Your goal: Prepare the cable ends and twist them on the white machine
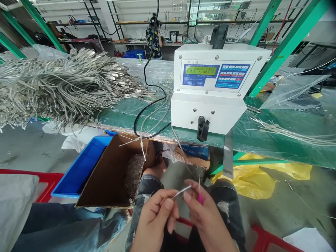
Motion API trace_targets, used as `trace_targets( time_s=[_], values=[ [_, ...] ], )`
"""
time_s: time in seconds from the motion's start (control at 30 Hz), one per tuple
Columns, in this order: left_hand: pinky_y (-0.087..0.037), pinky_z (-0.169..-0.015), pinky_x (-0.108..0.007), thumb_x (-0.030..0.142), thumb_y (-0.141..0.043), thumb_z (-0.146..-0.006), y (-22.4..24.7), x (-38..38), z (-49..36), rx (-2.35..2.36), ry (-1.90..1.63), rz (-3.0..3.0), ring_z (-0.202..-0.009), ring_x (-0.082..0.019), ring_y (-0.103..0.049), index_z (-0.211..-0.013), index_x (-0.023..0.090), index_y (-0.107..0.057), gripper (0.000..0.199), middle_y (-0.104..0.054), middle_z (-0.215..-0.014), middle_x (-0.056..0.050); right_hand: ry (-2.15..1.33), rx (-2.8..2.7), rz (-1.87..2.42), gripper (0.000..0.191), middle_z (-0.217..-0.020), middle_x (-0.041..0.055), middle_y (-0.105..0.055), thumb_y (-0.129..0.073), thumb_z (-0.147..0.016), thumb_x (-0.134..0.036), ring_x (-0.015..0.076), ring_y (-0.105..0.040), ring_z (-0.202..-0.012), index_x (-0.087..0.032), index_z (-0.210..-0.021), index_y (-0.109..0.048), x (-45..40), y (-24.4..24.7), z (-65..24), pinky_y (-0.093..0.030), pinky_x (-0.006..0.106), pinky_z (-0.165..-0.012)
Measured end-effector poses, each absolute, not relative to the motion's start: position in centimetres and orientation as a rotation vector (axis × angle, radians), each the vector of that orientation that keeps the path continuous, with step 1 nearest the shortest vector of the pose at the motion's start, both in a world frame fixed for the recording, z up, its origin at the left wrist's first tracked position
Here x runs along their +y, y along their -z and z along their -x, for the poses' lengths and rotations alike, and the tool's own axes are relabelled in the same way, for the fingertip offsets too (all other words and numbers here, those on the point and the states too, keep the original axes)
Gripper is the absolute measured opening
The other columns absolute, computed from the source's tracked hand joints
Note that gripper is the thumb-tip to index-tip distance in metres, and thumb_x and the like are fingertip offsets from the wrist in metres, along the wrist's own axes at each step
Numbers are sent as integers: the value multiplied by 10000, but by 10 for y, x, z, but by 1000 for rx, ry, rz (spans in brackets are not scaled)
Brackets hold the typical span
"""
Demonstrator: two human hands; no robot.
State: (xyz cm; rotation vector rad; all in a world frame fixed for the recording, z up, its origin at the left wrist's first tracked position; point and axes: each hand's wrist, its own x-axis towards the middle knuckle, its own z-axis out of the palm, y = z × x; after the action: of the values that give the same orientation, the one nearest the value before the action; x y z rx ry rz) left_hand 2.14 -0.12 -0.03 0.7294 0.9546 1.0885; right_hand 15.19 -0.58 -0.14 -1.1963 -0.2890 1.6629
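My left hand (pixel 159 210) pinches a short length of thin grey-white cable (pixel 182 191) between thumb and fingers, above my lap. At the cable's tip, my right hand (pixel 203 210) has its thumb and index finger close by; whether they touch it I cannot tell. A thin pointed tool with a pink handle (pixel 200 198) is held in that same right hand, its metal spike upward. Beyond the hands stands a white machine (pixel 210 112) with a lit display (pixel 201 71), a keypad (pixel 232 76) and a black chuck (pixel 203 128) on its front.
A big heap of grey cables (pixel 65 84) covers the left of the green bench (pixel 123 112). More cables (pixel 294 133) lie at right. An open cardboard box (pixel 105 182) and a blue bin (pixel 76 168) stand at lower left. Another person (pixel 154 38) is at the far shelves.
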Motion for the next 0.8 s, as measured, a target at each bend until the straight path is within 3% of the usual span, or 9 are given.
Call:
trace_targets(
  time_s=[0.1, 0.17, 0.27, 0.4, 0.5, 0.63, 0.8],
  values=[
    [-368, -450, -201, 455, -739, -826, -11, 0, -15, 965, -1207, -649, -390, -56, -400, -892, 192, -737, 271, -539, -486, 59, -1543, -300, 1268, 583, -663, -78, -500, -870, -652, -500, 17, -302, -444, -202, -1088, -623, -5, 5, -164, -229, 131, -403],
    [-367, -451, -201, 447, -753, -813, -22, 3, -9, 1004, -1297, -591, -403, -62, -404, -863, 195, -729, 258, -519, -479, 64, -1428, -341, 1337, 545, -735, -49, -553, -849, -681, -500, 35, -395, -470, -211, -1088, -630, -7, 8, -172, -308, 151, -423],
    [-365, -448, -207, 446, -764, -801, -32, 8, -1, 1038, -1304, -577, -411, -62, -400, -851, 187, -718, 267, -539, -515, 55, -1230, -563, 1421, 410, -870, 15, -648, -803, -749, -468, 119, -580, -633, -239, -1060, -666, -15, 6, -176, -482, 222, -571],
    [-349, -461, -203, 464, -750, -810, -29, 9, -3, 1036, -1250, -615, -420, -61, -398, -860, 182, -706, 290, -522, -503, 61, -786, -1033, 1381, 188, -976, 36, -721, -776, -779, -284, 151, -626, -650, -318, -961, -739, -26, -10, -163, -535, 279, -627],
    [-313, -456, -186, 478, -783, -773, -25, 6, -9, 1038, -1212, -630, -415, -48, -376, -851, 172, -694, 327, -508, -491, 70, -453, -1519, 1202, 301, -1011, 14, -764, -745, -805, -153, 184, -723, -816, -364, -1019, -740, -22, -22, -154, -557, 266, -712],
    [-275, -429, -180, 527, -799, -730, -23, 3, -11, 1069, -1145, -599, -390, -40, -314, -847, 171, -671, 396, -461, -459, 91, -330, -1861, 1111, 232, -1090, 42, -758, -655, -891, -158, 170, -743, -903, -257, -1100, -672, -5, -23, -153, -561, 212, -698],
    [-290, -419, -187, 540, -745, -780, -20, 1, -10, 1040, -1101, -621, -383, -49, -258, -853, 178, -671, 377, -424, -427, 99, -408, -1820, 1163, 166, -843, 11, -748, -545, -975, -251, 149, -711, -673, -219, -1102, -646, 1, -18, -154, -510, 220, -585]
  ],
)
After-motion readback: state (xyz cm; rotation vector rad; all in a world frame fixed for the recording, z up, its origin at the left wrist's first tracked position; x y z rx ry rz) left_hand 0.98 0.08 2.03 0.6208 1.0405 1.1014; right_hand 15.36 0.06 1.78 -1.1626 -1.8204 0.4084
